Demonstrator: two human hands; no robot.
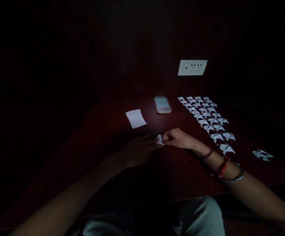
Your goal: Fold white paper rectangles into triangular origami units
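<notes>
A small piece of folded white paper lies on the dark red table between my two hands. My left hand reaches in from the left with its fingers stretched out and apart, the fingertips resting on the paper. From the other side my right hand has its fingers curled and pinched at the paper's right edge. Part of the paper is hidden by the fingers. Beyond my left hand is a stack of white paper sheets.
A phone with a lit, blurred screen lies at the back. Rows of folded white paper pieces cover the right side. A small pile of white folded paper sits farther right. A socket panel is on the wall. The surroundings are very dark.
</notes>
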